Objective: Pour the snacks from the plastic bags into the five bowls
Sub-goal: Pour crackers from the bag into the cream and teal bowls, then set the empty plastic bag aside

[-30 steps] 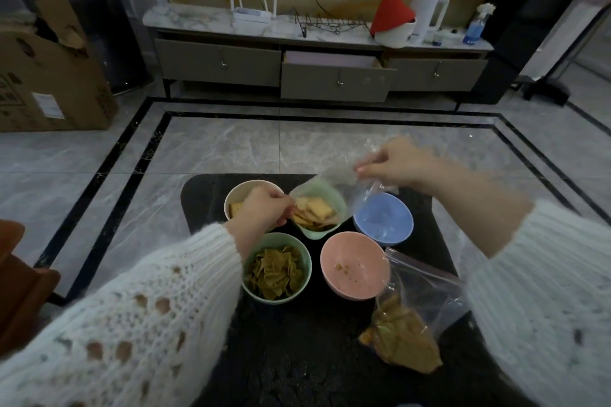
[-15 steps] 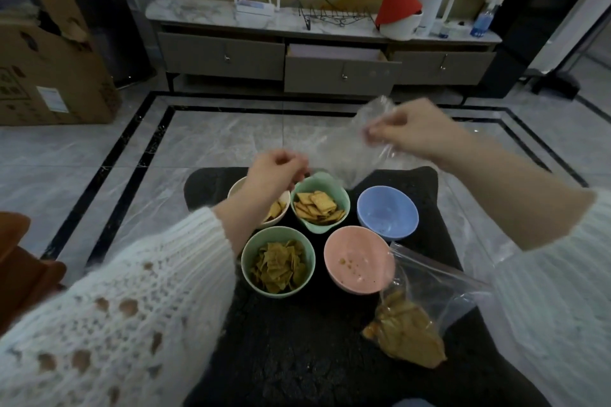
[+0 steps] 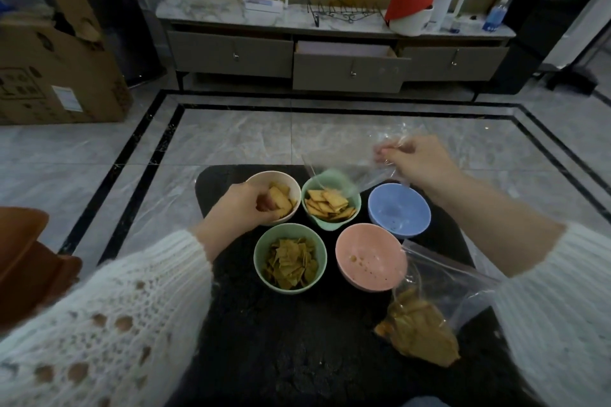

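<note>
Five bowls stand on a black table (image 3: 297, 357). The cream bowl (image 3: 264, 177) and the far green bowl (image 3: 352, 189) hold square crackers. Green chips fill the near green bowl (image 3: 259, 256). Only crumbs lie in the pink bowl (image 3: 370, 277) and the blue bowl (image 3: 400, 208). My right hand (image 3: 420, 163) pinches an empty clear plastic bag (image 3: 340, 168) that hangs over the far green bowl. My left hand (image 3: 246, 205) rests at the cream bowl's near rim, fingers curled at the crackers. A second clear bag (image 3: 426, 317) with brown snacks lies at the table's right.
Grey marble floor with black border lines surrounds the table. A low cabinet (image 3: 330, 59) with a half-open drawer stands at the far wall. A cardboard box (image 3: 56, 76) sits far left. An orange-brown seat (image 3: 26, 258) is close on my left.
The crackers dropped out of the bag into the far green bowl. My right hand lifted the emptied bag and swung it right. My left hand let go of the bag and lowered to the cream bowl.
</note>
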`<move>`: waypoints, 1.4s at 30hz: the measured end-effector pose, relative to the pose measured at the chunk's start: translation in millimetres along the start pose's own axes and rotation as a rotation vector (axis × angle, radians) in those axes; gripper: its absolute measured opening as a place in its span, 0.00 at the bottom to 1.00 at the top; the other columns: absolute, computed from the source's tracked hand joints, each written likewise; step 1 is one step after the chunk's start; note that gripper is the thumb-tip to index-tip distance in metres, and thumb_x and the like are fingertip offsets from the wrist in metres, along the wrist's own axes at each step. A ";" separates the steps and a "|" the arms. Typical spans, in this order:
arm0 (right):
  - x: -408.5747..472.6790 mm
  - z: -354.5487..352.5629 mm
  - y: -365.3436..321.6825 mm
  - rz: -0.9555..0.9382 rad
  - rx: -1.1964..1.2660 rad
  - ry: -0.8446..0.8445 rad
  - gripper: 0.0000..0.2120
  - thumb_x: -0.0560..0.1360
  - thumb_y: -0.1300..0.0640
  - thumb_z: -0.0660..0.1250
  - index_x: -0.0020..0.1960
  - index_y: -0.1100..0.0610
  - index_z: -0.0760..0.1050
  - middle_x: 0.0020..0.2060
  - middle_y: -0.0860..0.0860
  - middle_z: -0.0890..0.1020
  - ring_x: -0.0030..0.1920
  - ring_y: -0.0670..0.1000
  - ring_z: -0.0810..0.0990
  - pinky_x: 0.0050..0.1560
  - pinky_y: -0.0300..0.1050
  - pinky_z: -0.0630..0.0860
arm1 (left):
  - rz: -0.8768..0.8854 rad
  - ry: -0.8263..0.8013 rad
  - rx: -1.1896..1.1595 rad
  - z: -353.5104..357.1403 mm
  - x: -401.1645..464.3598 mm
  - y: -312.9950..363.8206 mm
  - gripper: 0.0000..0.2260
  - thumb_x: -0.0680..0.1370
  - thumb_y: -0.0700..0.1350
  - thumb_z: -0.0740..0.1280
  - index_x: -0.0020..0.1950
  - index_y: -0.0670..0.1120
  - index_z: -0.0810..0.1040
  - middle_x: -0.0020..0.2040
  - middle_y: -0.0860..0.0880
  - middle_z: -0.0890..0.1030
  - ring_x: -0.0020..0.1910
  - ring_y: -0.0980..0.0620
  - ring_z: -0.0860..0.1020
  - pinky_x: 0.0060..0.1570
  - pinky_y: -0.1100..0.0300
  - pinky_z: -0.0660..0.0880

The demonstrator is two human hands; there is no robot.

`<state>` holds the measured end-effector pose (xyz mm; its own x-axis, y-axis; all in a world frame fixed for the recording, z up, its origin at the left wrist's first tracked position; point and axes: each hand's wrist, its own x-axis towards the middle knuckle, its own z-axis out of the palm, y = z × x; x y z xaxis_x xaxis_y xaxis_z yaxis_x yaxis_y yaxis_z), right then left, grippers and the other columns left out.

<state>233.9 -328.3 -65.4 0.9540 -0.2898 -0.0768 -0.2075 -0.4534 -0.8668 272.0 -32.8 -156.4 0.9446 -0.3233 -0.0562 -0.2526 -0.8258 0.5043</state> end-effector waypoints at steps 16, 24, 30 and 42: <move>-80.0 13.0 -14.8 0.197 0.811 -0.097 0.09 0.80 0.65 0.65 0.54 0.60 0.83 0.47 0.54 0.88 0.48 0.50 0.87 0.42 0.42 0.82 | -0.160 0.093 -0.864 -6.2 -50.4 74.7 0.38 0.71 0.60 0.71 0.77 0.52 0.60 0.68 0.51 0.73 0.56 0.53 0.80 0.56 0.53 0.79; -159.1 43.8 -17.7 0.373 1.193 -0.215 0.10 0.80 0.66 0.62 0.56 0.62 0.81 0.51 0.57 0.87 0.49 0.53 0.87 0.46 0.48 0.86 | -0.196 0.106 -1.698 -45.2 -116.1 93.0 0.22 0.71 0.44 0.73 0.64 0.41 0.77 0.58 0.41 0.83 0.53 0.46 0.83 0.53 0.54 0.81; -192.1 78.6 -28.9 0.219 0.839 -0.227 0.33 0.67 0.55 0.79 0.70 0.53 0.74 0.64 0.56 0.82 0.61 0.57 0.82 0.63 0.59 0.76 | -0.205 0.393 -1.320 -85.7 -188.8 67.9 0.11 0.74 0.41 0.72 0.56 0.43 0.79 0.50 0.46 0.85 0.52 0.48 0.84 0.53 0.54 0.81; -273.7 189.8 -128.9 -0.380 0.232 -0.394 0.15 0.73 0.54 0.76 0.59 0.44 0.82 0.51 0.43 0.84 0.46 0.44 0.82 0.45 0.37 0.80 | -0.216 0.682 -0.457 -138.7 -337.2 -28.4 0.08 0.72 0.47 0.76 0.47 0.51 0.79 0.43 0.56 0.82 0.38 0.60 0.78 0.39 0.71 0.72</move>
<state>40.5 -30.5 -26.1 0.9697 0.2120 0.1214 0.1748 -0.2553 -0.9509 -10.3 163.8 -32.2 0.9190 0.2903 0.2666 -0.0814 -0.5222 0.8489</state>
